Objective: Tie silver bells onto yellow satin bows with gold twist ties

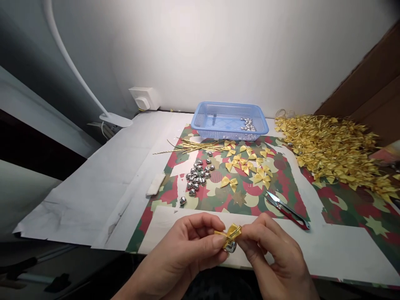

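Just over the table's front edge, my left hand [195, 243] pinches a yellow ribbon bow [233, 230] between thumb and fingers. A silver bell [231, 247] hangs right under the bow's middle. My right hand [275, 254] is closed at the bow's right side, its fingertips on a thin gold twist tie [236, 232] that crosses the bow. Exactly how the tie passes behind the bow is hidden by the fingers. Beyond my hands lie a group of loose silver bells [197, 175], several yellow bows [246, 166] and a bundle of gold ties [200, 146].
Red-handled thread snips [289, 211] lie to the right. A blue basket [229, 135] holding small silver bells stands at the back. Finished-looking yellow bows form a large pile [334, 150] at right. A white lamp [115, 120] and a folded white pad [155, 185] are at left.
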The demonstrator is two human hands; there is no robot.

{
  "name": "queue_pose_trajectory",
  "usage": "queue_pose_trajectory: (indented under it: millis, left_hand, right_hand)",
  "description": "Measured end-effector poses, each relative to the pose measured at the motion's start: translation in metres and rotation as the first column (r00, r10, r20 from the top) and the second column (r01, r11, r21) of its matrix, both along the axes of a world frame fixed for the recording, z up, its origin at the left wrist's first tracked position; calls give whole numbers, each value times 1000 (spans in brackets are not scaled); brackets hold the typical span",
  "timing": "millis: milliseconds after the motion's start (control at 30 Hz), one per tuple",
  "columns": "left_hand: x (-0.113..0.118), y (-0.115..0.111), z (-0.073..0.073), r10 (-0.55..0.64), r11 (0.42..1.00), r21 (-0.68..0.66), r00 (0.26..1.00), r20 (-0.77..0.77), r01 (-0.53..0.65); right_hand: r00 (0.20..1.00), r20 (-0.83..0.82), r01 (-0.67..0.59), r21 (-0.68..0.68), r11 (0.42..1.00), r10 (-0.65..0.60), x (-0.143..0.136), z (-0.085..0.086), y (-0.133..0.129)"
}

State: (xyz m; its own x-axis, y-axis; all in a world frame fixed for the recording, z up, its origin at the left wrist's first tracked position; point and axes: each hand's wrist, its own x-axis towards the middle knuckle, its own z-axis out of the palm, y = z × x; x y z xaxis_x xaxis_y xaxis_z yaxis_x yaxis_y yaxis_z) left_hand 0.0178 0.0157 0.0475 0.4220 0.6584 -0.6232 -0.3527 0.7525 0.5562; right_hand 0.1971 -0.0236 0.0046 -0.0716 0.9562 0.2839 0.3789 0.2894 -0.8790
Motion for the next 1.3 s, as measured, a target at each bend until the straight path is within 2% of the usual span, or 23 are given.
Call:
queue_pose_trajectory:
  millis: [433, 733, 867, 1000, 1133, 1300]
  left_hand:
    - [-3, -5, -4, 13, 987, 163, 993, -117, 7]
    - [-2, -7, -7, 31, 986, 168, 991, -132, -9]
    - [-1, -7, -5, 45, 981, 193, 984, -171, -11]
    - [0, -6, -3, 35, 973, 230, 972, -234, 20]
    - [2, -5, -4, 17, 960, 272, 962, -271, 60]
    - [2, -5, 0, 48, 954, 295, 944, -326, 53]
  right_hand:
    - [988, 136, 48, 204, 978, -77, -5, -8, -4]
    - [997, 61, 44, 145, 988, -54, -11, -9, -2]
    - [995, -71, 71, -5, 997, -72, -8, -10, -1]
    - [972, -91, 199, -166, 966, -216, -9, -12, -5]
    - [955, -24, 291, -110, 950, -295, -16, -6, -8]
    - [968, -16, 252, -16, 968, -252, -10, 0, -9]
